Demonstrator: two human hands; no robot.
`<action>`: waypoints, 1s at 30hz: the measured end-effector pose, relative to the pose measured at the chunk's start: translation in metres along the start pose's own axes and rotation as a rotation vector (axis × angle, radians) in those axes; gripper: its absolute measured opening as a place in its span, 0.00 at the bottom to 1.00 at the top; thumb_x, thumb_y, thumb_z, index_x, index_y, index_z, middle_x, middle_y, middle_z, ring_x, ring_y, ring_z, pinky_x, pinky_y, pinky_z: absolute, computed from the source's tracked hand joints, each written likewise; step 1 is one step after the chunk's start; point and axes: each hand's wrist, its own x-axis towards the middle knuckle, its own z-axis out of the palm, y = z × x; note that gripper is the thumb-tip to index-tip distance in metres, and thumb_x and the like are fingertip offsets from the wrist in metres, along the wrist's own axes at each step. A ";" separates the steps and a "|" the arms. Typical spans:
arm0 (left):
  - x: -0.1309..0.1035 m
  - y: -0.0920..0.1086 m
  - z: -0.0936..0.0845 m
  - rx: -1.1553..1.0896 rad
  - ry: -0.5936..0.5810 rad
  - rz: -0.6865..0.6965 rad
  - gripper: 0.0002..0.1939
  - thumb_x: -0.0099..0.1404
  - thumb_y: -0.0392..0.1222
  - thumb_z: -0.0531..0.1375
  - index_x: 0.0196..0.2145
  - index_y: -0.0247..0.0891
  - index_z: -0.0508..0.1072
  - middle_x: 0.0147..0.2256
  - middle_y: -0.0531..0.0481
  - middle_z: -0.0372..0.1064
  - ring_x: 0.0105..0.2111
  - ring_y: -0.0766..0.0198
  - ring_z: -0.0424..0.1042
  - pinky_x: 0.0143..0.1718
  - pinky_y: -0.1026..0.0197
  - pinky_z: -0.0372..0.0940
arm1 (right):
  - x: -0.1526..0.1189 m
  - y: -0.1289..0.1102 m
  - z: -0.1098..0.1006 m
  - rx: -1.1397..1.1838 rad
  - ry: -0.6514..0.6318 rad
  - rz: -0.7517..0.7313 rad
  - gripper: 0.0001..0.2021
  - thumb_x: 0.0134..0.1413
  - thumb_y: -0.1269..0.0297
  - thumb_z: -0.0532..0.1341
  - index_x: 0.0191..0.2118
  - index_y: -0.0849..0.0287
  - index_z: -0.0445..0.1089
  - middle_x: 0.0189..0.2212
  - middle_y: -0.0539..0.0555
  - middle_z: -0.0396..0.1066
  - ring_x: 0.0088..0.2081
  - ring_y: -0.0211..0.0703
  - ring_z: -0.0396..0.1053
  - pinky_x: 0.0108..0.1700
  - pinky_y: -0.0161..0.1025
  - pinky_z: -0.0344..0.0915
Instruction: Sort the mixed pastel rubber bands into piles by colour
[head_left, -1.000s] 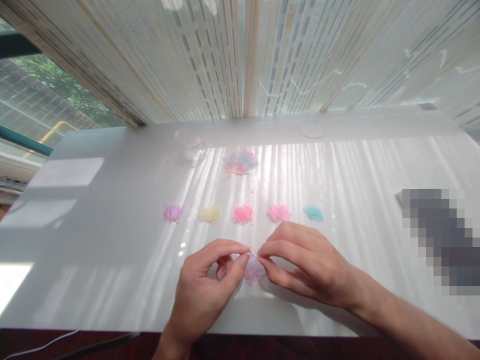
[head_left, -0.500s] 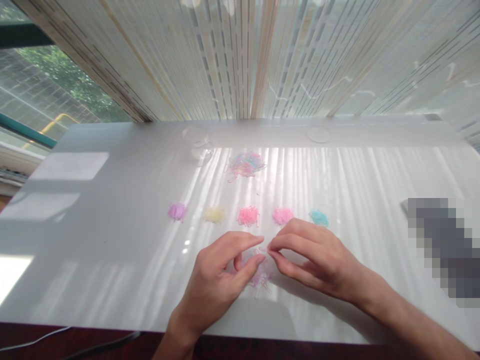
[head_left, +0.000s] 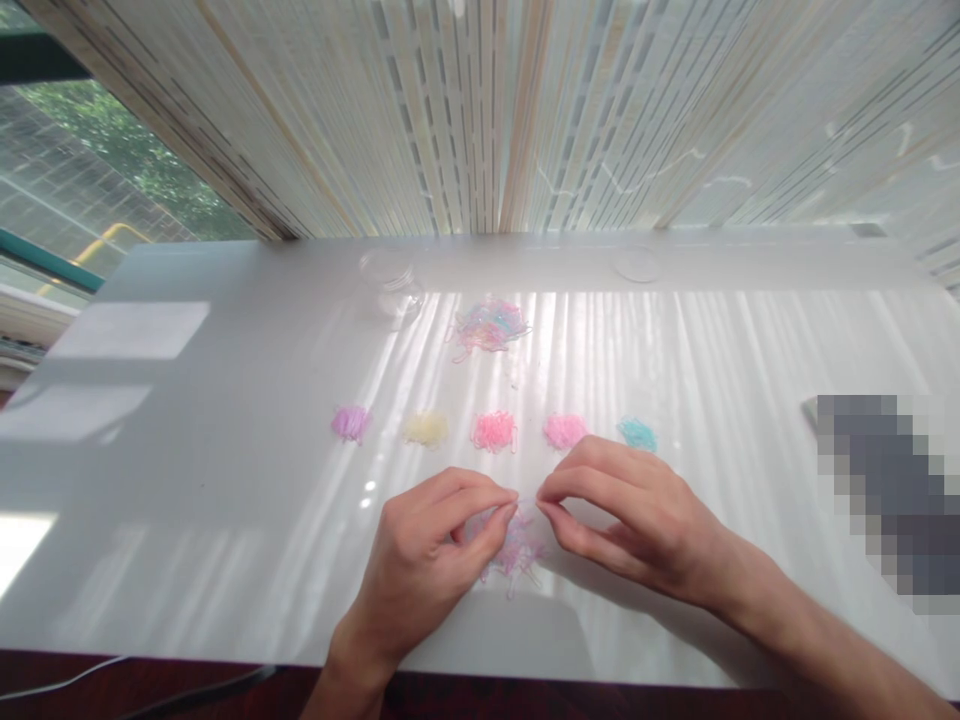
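Note:
My left hand is closed, thumb and forefinger tips pressed together. Facing it, my right hand also pinches its thumb and fingertips, a narrow gap away. Whatever the two pinches hold is too small to make out; faint lilac strands show around the gap. Just below and behind the fingertips lies a loose pile of pale lilac and clear rubber bands, partly covered by my left hand. Beyond my hands runs a row of sorted rubber-band piles: purple, yellow, coral pink, light pink and turquoise.
A mixed-colour heap of rubber bands lies farther back. Behind it to the left is a clear jar, and to the right a clear round lid. A blurred-out dark object rests on the white table at right.
My left thumb and forefinger have come together from an open curve into a pinch. My right hand stays pinched in nearly the same spot. The view has shifted slightly.

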 end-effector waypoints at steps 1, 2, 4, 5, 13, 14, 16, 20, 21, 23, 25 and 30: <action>0.000 -0.001 0.000 0.018 0.004 0.019 0.08 0.69 0.30 0.65 0.42 0.40 0.81 0.36 0.52 0.79 0.32 0.69 0.76 0.29 0.69 0.69 | 0.000 0.000 0.000 -0.004 -0.009 0.002 0.07 0.73 0.68 0.56 0.42 0.58 0.71 0.32 0.52 0.75 0.33 0.40 0.70 0.34 0.36 0.67; 0.000 -0.001 0.001 0.033 0.005 0.036 0.08 0.69 0.30 0.65 0.43 0.40 0.81 0.37 0.52 0.79 0.33 0.69 0.76 0.30 0.68 0.69 | -0.001 0.001 0.000 -0.012 -0.017 0.004 0.07 0.73 0.68 0.56 0.41 0.58 0.71 0.31 0.52 0.75 0.33 0.40 0.71 0.34 0.36 0.67; 0.000 -0.002 0.001 0.052 0.004 0.062 0.08 0.70 0.30 0.65 0.44 0.40 0.80 0.37 0.51 0.79 0.33 0.68 0.76 0.31 0.68 0.69 | -0.001 0.004 -0.002 -0.044 -0.018 0.016 0.07 0.72 0.69 0.57 0.40 0.58 0.71 0.31 0.52 0.75 0.32 0.40 0.71 0.34 0.36 0.68; 0.000 -0.003 0.002 0.056 0.004 0.066 0.09 0.70 0.30 0.65 0.45 0.40 0.80 0.37 0.51 0.79 0.32 0.69 0.76 0.31 0.68 0.69 | -0.002 0.007 -0.005 -0.063 -0.012 0.033 0.06 0.71 0.70 0.57 0.40 0.58 0.71 0.32 0.52 0.74 0.32 0.40 0.71 0.34 0.36 0.68; -0.005 -0.004 0.001 0.059 0.055 0.061 0.08 0.70 0.33 0.65 0.46 0.40 0.78 0.32 0.55 0.77 0.23 0.72 0.66 0.26 0.67 0.66 | -0.010 0.040 -0.034 -0.210 0.026 0.223 0.05 0.69 0.68 0.63 0.40 0.57 0.76 0.34 0.52 0.74 0.31 0.38 0.73 0.34 0.36 0.68; -0.006 -0.005 0.001 0.063 0.054 0.057 0.07 0.70 0.33 0.65 0.45 0.41 0.78 0.32 0.55 0.77 0.22 0.72 0.65 0.26 0.67 0.65 | -0.011 0.042 -0.035 -0.212 0.023 0.234 0.05 0.69 0.68 0.63 0.40 0.57 0.77 0.34 0.52 0.74 0.31 0.38 0.73 0.33 0.35 0.68; -0.007 -0.007 0.001 0.068 0.046 0.052 0.07 0.70 0.33 0.65 0.44 0.41 0.79 0.31 0.56 0.76 0.22 0.72 0.65 0.26 0.67 0.65 | -0.012 0.045 -0.034 -0.211 0.014 0.254 0.06 0.69 0.68 0.63 0.40 0.56 0.77 0.34 0.52 0.74 0.30 0.37 0.72 0.32 0.35 0.68; -0.007 -0.008 0.001 0.067 0.036 0.048 0.05 0.71 0.33 0.65 0.42 0.41 0.79 0.29 0.56 0.76 0.23 0.71 0.68 0.26 0.66 0.66 | -0.013 0.045 -0.031 -0.180 -0.022 0.307 0.06 0.68 0.67 0.63 0.40 0.55 0.78 0.34 0.51 0.73 0.29 0.36 0.72 0.31 0.34 0.68; -0.006 -0.008 0.001 0.066 0.034 0.046 0.05 0.71 0.33 0.65 0.42 0.41 0.79 0.29 0.55 0.77 0.23 0.71 0.69 0.27 0.66 0.67 | -0.013 0.044 -0.030 -0.170 -0.029 0.318 0.06 0.68 0.67 0.63 0.39 0.55 0.78 0.34 0.51 0.73 0.29 0.36 0.72 0.31 0.34 0.69; -0.006 -0.007 0.001 0.065 0.030 0.049 0.05 0.71 0.33 0.64 0.41 0.41 0.79 0.29 0.55 0.77 0.23 0.70 0.70 0.27 0.66 0.67 | -0.012 0.043 -0.030 -0.158 -0.033 0.328 0.06 0.68 0.66 0.63 0.39 0.55 0.78 0.34 0.52 0.73 0.29 0.37 0.72 0.31 0.34 0.69; -0.006 -0.007 0.000 0.066 0.029 0.055 0.05 0.71 0.33 0.64 0.41 0.41 0.79 0.28 0.55 0.77 0.23 0.70 0.70 0.28 0.66 0.68 | -0.010 0.042 -0.030 -0.158 -0.026 0.316 0.08 0.69 0.65 0.62 0.38 0.56 0.78 0.33 0.52 0.73 0.29 0.37 0.72 0.30 0.34 0.69; -0.007 -0.007 0.000 0.064 0.036 0.032 0.06 0.71 0.33 0.64 0.43 0.41 0.79 0.30 0.55 0.77 0.22 0.71 0.66 0.27 0.66 0.66 | -0.006 0.036 -0.031 -0.150 -0.005 0.270 0.08 0.69 0.66 0.62 0.38 0.57 0.77 0.32 0.52 0.73 0.28 0.37 0.72 0.30 0.35 0.69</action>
